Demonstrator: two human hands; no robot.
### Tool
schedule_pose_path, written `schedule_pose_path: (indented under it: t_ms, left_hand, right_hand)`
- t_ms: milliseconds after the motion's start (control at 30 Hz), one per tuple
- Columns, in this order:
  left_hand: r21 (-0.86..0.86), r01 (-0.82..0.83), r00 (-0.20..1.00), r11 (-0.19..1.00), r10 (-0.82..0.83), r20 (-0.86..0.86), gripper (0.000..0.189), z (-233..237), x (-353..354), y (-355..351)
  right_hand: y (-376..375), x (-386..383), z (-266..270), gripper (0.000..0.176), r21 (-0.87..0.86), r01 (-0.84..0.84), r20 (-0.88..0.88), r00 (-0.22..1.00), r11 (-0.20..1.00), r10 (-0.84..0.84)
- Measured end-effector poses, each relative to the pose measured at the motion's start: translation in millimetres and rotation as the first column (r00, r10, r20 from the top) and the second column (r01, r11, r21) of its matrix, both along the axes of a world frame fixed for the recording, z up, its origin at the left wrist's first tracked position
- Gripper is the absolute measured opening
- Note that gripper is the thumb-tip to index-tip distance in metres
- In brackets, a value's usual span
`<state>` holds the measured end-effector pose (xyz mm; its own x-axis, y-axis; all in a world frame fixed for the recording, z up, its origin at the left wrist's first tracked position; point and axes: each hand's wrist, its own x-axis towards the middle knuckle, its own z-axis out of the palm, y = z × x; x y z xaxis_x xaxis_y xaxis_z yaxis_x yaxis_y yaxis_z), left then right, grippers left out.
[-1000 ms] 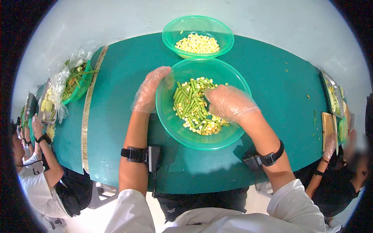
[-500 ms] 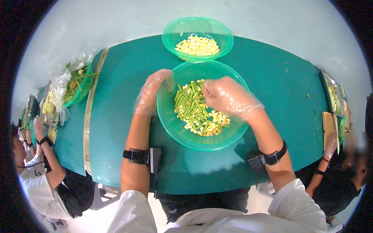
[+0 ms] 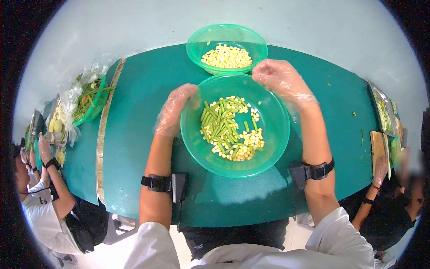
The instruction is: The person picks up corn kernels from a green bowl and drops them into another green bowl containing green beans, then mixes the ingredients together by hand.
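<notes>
A green translucent bowl [image 3: 273, 148] in front of me contains cut green bean pieces [image 3: 217, 123] and yellow corn kernels [image 3: 244, 152]. My left hand [image 3: 177, 107], in a clear plastic glove, grips the bowl's left rim with its fingers closed. Also gloved, my right hand [image 3: 282, 80] is over the upper right rim with its fingers curled together; whatever it may hold is hidden. Behind the near bowl stands a second green bowl [image 3: 197, 45] with corn kernels [image 3: 227, 57] in it.
At the left, a green basket of leafy scraps [image 3: 92, 105] stands beside a plastic bag [image 3: 69, 96] and a tray [image 3: 56, 127]. At the right are a metal tray [image 3: 383, 107] and a wooden board [image 3: 378, 145]. People's gloved hands show at both sides.
My right hand has moved up and right, from inside the near bowl to its upper right rim. The kernels and beans on the bowl's right side lie differently. My left hand stays on the rim.
</notes>
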<state>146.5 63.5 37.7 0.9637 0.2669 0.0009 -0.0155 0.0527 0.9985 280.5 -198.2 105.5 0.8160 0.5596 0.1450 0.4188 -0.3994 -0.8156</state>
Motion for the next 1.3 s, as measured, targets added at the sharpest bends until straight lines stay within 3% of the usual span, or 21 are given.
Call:
schedule_pose_path:
  t_ms: [133,233,333,433,467,533,567,633,667,767,800,900,967,1067,1167,1200,1267,1300]
  left_hand:
    - [0.039,-0.010,1.000,0.999,0.010,-0.012,0.040,-4,3,2]
    - [0.035,0.035,0.999,0.999,-0.035,0.013,0.039,-20,11,13]
    - [0.013,0.090,0.996,0.996,-0.091,0.001,0.039,-21,10,15]
    - [0.028,0.063,0.997,0.998,-0.064,0.031,0.037,-14,7,10]
    - [0.038,0.045,0.998,0.998,-0.047,0.052,0.036,-13,6,7]
    - [0.235,-0.067,0.983,0.970,0.025,0.179,0.035,-12,2,-1]
    - [0.325,-0.135,0.967,0.936,0.052,0.250,0.035,-10,1,-4]
    - [0.133,-0.093,0.994,0.987,0.085,0.066,0.034,2,0,-7]
    - [0.032,-0.081,0.996,0.996,0.083,-0.032,0.033,5,1,-9]
    - [0.014,0.084,0.996,0.996,-0.084,0.011,0.031,-1,5,3]
    - [0.006,0.051,0.999,0.999,-0.051,-0.011,0.030,0,5,0]
    - [-0.033,-0.023,0.998,0.999,0.021,-0.052,0.030,9,2,-9]
    - [-0.089,-0.023,0.998,0.996,0.018,-0.053,0.030,12,2,-13]
    - [-0.044,-0.068,0.997,0.997,0.065,-0.051,0.030,13,1,-14]
    - [-0.004,0.123,0.992,0.992,-0.123,-0.004,0.029,2,7,2]
    - [-0.004,0.118,0.993,0.993,-0.118,-0.009,0.028,-2,7,2]
    - [-0.002,0.096,0.995,0.995,-0.096,-0.005,0.027,-4,6,5]
    - [0.095,0.077,0.994,0.992,-0.084,0.074,0.028,0,8,7]
  right_hand:
    - [-2,0,9,0.026,0.085,-0.028,-0.212,0.976,0.996,0.045]
    - [13,10,4,0.034,0.271,0.045,-0.245,0.969,0.962,0.023]
    - [23,10,-1,0.049,0.400,0.086,-0.164,0.986,0.913,-0.021]
    - [11,13,-3,0.059,0.595,0.059,-0.240,0.965,0.801,0.107]
    - [4,17,-3,0.054,0.577,0.067,-0.195,0.979,0.814,0.058]
    - [-13,27,-1,0.045,0.543,0.087,-0.099,0.994,0.835,-0.039]
    - [-24,34,-1,0.040,0.328,0.124,-0.055,0.992,0.936,-0.113]
    - [-46,50,-10,0.032,-0.138,0.224,0.080,0.973,0.965,-0.214]
    - [-53,53,-23,0.022,-0.241,0.186,0.193,0.971,0.953,-0.140]
    - [-42,30,-29,0.023,-0.567,0.031,0.253,0.958,0.823,0.138]
    - [-38,26,-31,0.022,-0.608,0.035,0.282,0.943,0.793,0.174]
    - [-28,27,-36,0.018,-0.624,-0.003,0.226,0.957,0.782,0.183]
    - [-26,23,-37,0.017,-0.633,0.022,0.269,0.944,0.773,0.193]
    - [-23,20,-39,0.014,-0.658,0.073,0.322,0.927,0.749,0.193]
    - [-26,24,-37,0.012,-0.610,0.120,0.327,0.939,0.784,0.111]
    - [-27,26,-34,0.012,-0.579,0.135,0.318,0.945,0.804,0.071]
    - [-32,31,-23,0.019,-0.268,0.171,0.355,0.932,0.948,-0.068]
    - [-30,37,-13,0.022,-0.096,0.177,0.361,0.923,0.979,-0.131]
